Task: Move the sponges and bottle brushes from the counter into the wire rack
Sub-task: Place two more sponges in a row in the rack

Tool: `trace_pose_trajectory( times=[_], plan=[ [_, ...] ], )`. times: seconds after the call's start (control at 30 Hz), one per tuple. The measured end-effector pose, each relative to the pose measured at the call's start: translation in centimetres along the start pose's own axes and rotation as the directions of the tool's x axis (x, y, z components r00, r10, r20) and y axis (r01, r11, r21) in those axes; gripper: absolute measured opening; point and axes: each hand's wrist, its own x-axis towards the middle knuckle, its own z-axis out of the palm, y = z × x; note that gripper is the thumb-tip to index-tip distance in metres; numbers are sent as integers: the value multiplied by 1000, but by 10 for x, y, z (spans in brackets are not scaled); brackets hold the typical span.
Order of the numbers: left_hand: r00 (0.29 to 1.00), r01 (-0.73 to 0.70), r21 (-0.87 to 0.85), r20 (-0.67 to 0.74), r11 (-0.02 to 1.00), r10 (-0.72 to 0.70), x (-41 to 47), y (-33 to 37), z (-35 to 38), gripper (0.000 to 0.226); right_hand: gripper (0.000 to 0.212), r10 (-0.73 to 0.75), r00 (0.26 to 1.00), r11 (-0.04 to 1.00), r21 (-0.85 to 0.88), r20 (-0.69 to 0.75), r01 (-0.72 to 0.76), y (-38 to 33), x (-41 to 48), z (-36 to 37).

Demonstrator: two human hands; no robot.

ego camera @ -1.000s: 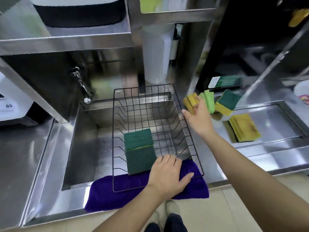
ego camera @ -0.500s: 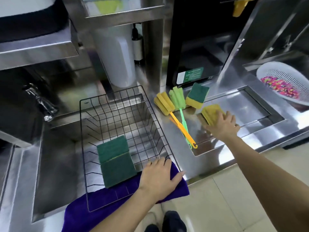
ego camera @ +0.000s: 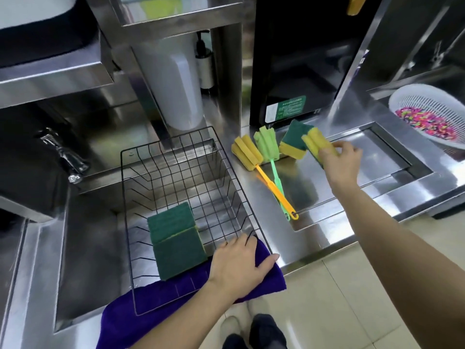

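A black wire rack (ego camera: pixel 241 182) sits over the sink, with two green sponges (ego camera: pixel 176 238) lying inside it. My left hand (ego camera: pixel 239 265) rests flat on the rack's front right corner. My right hand (ego camera: pixel 339 162) grips a stack of yellow sponges (ego camera: pixel 317 144), lifted off the counter and tilted. Beside it a green-and-yellow sponge (ego camera: pixel 294 142) lies on the counter. A yellow bottle brush (ego camera: pixel 247 153) with an orange handle and a green bottle brush (ego camera: pixel 267 144) lie crossed to the right of the rack.
A purple cloth (ego camera: pixel 269 280) lies under the rack's front edge. A faucet (ego camera: pixel 63 154) juts over the sink at left. A white colander (ego camera: pixel 432 117) of coloured bits stands far right. A white cylinder (ego camera: pixel 173 81) stands behind the rack. A recessed steel tray (ego camera: pixel 377 159) lies under my right hand.
My right hand went from the brush heads to the yellow sponges, closed on them and lifted them off the counter. The view swung right. My left hand stayed on the rack.
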Motion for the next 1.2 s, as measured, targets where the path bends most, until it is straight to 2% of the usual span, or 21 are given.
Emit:
trace_pose_trajectory(
  times=[0.13, 0.2, 0.27, 0.3, 0.37, 0.4, 0.5, 0.6, 0.67, 0.8, 0.9, 1.0, 1.1, 1.2],
  plan=[
    [999, -2, -27, -49, 1000, 1, -6, -5, -1, 86, 16, 23, 992, 955, 290, 126, -59, -44, -3, 14],
    [996, -14, -37, -84, 999, 10, -11, -10, 0, 94, 15, 35, 961, 934, 334, 273, -128, -62, -11, 25],
    [994, -23, -53, -112, 998, 17, -18, -16, 2, 92, 13, 50, 871, 916, 326, 488, -236, -75, -25, 42],
    [993, -26, -59, -119, 998, 19, -21, -19, 4, 88, 20, 62, 808, 905, 308, 587, -293, -78, -31, 52],
    [989, -19, -66, -147, 998, 9, -27, -24, 5, 76, 35, 77, 675, 865, 287, 734, -412, -83, -44, 71],
    [984, -10, -60, -176, 998, -1, -30, -27, 4, 70, 33, 90, 616, 845, 267, 783, -463, -86, -50, 81],
    [970, 15, -59, -240, 998, -29, -39, -34, 6, 59, 21, 161, 477, 834, 139, 864, -534, -88, -64, 109],
    [965, 24, -77, -257, 997, -43, -48, -41, 8, 60, 39, 207, 371, 879, -5, 905, -477, -86, -76, 135],
    [968, 33, -82, -247, 996, -53, -52, -45, 9, 60, 42, 216, 324, 900, -59, 921, -432, -87, -85, 149],
    [973, 35, -88, -223, 995, -54, -57, -46, 10, 55, 40, 262, 323, 911, -122, 909, -395, -91, -98, 177],
    [974, 25, -94, -223, 995, -45, -57, -44, 11, 54, 33, 379, 295, 883, -248, 877, -398, -90, -104, 194],
    [977, 30, -82, -207, 996, -47, -56, -46, 10, 54, 44, 472, 256, 835, -335, 843, -436, -85, -104, 202],
    [978, 28, -73, -206, 997, -42, -56, -49, 12, 55, 53, 495, 306, 807, -300, 813, -508, -75, -99, 202],
    [979, 16, -58, -204, 998, -28, -55, -49, 14, 56, 56, 435, 369, 824, -198, 821, -531, -69, -90, 201]
  ],
)
